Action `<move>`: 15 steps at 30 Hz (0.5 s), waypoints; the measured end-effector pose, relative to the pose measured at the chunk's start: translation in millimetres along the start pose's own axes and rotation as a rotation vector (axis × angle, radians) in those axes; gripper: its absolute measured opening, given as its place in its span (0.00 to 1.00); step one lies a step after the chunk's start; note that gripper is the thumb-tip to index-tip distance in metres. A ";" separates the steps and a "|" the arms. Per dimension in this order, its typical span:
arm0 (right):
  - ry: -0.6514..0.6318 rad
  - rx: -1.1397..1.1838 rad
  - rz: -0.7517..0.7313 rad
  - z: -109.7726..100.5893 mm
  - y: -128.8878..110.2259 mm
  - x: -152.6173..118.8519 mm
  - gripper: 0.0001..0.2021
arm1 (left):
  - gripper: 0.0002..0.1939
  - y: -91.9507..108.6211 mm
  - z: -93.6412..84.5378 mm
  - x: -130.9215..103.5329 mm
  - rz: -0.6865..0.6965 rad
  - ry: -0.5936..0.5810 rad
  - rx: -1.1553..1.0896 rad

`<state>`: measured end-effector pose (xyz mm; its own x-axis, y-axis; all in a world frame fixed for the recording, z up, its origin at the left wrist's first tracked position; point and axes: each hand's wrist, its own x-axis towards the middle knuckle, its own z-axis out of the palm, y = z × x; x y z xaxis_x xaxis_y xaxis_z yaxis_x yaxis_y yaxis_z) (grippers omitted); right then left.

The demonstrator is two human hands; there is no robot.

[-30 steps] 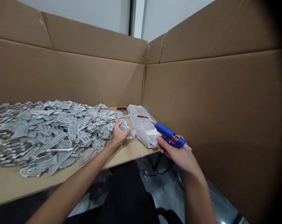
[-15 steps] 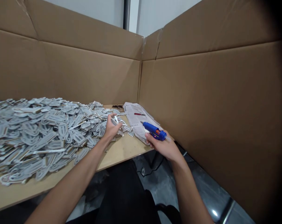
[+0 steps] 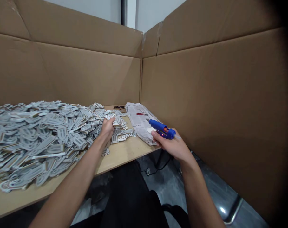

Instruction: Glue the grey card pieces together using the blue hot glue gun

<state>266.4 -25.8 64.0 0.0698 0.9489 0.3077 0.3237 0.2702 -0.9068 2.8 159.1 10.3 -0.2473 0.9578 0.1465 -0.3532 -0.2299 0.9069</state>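
Observation:
A large heap of flat grey-white cutout pieces covers the left and middle of the wooden table. At the heap's right end, my left hand is closed, with a flat cutout piece pinched between thumb and fingers. My right hand is wrapped round a blue glue gun, whose tip points left over the newspaper sheets. A small red light shows on the gun. Under its tip a small white piece lies on the paper.
A red cutter lies on the newspaper. Small dark scraps sit near the back corner. Tall cardboard walls stand behind and to the right. A black cable runs over the floor below the table edge.
My left hand has moved slightly left and its open fingers have closed on a piece. The glue gun in my right hand has shifted a little to the right.

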 end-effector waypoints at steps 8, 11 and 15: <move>-0.055 0.037 0.058 -2.3 -7.0 -0.5 0.22 | 0.19 7.4 1.0 -5.6 -0.029 -0.137 -0.184; -0.027 0.042 0.050 -2.0 -6.2 0.1 0.22 | 0.13 8.6 2.1 -5.9 -0.041 -0.122 -0.224; -0.027 0.036 0.021 -2.3 -0.9 2.3 0.21 | 0.09 10.4 5.9 -5.4 -0.051 -0.087 -0.242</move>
<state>268.5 -24.2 66.2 0.0509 0.9582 0.2815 0.2881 0.2558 -0.9228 5.8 152.5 21.3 -0.1486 0.9781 0.1459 -0.5716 -0.2053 0.7944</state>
